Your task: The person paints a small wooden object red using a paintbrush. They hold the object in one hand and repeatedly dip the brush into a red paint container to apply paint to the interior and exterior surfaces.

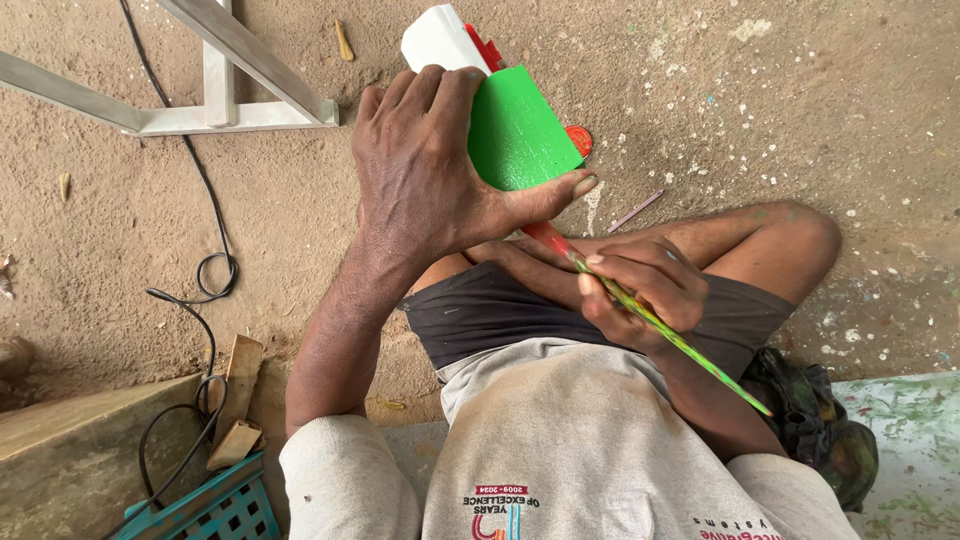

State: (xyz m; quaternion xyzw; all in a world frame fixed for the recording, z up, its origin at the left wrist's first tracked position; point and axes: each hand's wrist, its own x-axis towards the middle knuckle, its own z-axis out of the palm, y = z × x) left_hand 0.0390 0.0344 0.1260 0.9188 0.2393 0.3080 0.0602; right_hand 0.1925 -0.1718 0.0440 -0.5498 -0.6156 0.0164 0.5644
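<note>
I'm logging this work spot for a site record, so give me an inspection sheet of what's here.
Surface: sandy floor, flecked with paint.
Job's things: green-painted object with white end; paint-stained brush.
Clutter: wood scraps, teal crate, small stick, camouflage cloth.
Hands: left hand grips the green-painted object; right hand holds the brush.
Cables: black cable looping across the floor.
Surroundings: white metal frame, concrete block.
</note>
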